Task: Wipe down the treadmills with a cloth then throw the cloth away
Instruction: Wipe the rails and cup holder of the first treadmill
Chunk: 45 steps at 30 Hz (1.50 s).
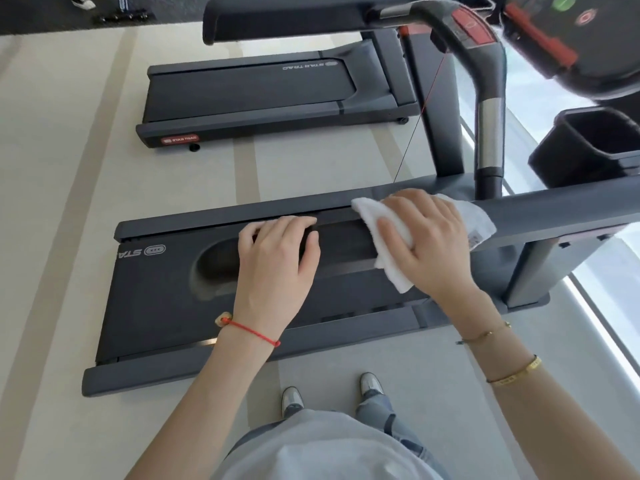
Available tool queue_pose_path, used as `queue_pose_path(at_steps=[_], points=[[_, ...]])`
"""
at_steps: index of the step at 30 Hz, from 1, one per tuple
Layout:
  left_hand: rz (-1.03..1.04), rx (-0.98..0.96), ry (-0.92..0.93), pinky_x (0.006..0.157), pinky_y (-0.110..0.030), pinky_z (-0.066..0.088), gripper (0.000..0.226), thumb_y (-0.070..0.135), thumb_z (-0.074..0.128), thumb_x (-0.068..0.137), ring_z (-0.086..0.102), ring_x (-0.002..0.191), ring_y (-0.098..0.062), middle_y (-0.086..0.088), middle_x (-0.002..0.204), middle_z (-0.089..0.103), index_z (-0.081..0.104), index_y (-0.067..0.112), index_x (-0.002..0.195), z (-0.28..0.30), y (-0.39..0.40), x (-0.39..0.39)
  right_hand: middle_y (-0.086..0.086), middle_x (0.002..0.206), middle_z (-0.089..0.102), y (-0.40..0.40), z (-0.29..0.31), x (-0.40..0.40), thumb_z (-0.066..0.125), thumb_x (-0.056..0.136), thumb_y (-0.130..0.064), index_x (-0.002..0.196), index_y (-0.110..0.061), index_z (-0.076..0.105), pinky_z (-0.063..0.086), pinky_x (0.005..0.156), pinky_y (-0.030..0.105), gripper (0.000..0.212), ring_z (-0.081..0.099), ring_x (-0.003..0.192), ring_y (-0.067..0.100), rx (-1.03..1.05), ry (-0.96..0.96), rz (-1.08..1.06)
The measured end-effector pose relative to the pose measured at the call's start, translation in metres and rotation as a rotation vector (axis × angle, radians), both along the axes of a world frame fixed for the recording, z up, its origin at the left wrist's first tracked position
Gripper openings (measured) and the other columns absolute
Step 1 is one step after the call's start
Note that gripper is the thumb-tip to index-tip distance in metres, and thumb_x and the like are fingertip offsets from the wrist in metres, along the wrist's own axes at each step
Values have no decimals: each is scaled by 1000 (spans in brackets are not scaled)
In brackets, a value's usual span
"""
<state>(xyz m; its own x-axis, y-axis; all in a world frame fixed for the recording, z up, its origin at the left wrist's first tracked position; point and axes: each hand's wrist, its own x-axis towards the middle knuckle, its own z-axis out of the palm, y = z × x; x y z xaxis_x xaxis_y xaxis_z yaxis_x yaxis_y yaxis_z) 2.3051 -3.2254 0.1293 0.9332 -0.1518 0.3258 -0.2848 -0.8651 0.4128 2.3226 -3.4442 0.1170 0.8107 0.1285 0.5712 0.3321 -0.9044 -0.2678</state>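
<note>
I stand beside a dark grey treadmill (156, 306) and look down over its near handrail (554, 213). My left hand (277, 258) grips the rail's free end, fingers curled over the top. My right hand (426, 237) holds a folded white cloth (367, 216) wrapped over the rail just to the right of it. The cloth's ends stick out on both sides of the hand, and a small label shows at its right edge. The two hands are about a hand's width apart on the same rail.
A second treadmill (249, 84) lies parallel farther away on the pale striped floor. The console (571, 36), a curved upright (488, 126) and a black cup holder (588, 147) crowd the upper right. A bright window edge runs along the right. My shoes (292, 400) are near the deck.
</note>
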Motion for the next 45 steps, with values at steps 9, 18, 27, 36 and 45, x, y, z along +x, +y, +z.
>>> queue_pose_path(at_steps=[9,18,27,36,45], points=[[28,0,-25,103,-38,35,24,27,47,99,63,100,-13,8,107,70,67,20,111,-3,-92,6,5,92,62,-86,7,9,46,95,-32,96,-13,67,42,75,41,28,56,78,28,4,71,-79],[128,53,-95,100,-36,33,29,30,40,100,63,98,-13,11,102,70,68,23,108,-11,-122,7,2,106,65,-140,3,12,47,97,-34,103,-13,67,45,81,39,29,60,86,26,-25,11,67],[195,58,-180,96,-32,30,27,28,42,100,63,92,-11,13,96,70,69,25,103,-20,-127,7,4,101,64,-108,-6,12,47,97,-34,99,-14,67,43,76,37,28,56,79,26,-37,-35,126],[208,49,-178,97,-28,27,26,28,43,100,62,93,-9,15,97,70,69,27,103,-19,-127,8,4,92,63,-134,-1,20,47,97,-35,92,-14,66,42,71,36,29,56,72,26,-52,-23,87],[180,54,-160,99,-29,28,25,28,43,100,61,93,-10,15,96,68,68,26,105,-16,-126,7,4,101,65,-140,-4,19,47,98,-38,101,-14,67,46,76,38,31,59,80,27,-46,-30,148]])
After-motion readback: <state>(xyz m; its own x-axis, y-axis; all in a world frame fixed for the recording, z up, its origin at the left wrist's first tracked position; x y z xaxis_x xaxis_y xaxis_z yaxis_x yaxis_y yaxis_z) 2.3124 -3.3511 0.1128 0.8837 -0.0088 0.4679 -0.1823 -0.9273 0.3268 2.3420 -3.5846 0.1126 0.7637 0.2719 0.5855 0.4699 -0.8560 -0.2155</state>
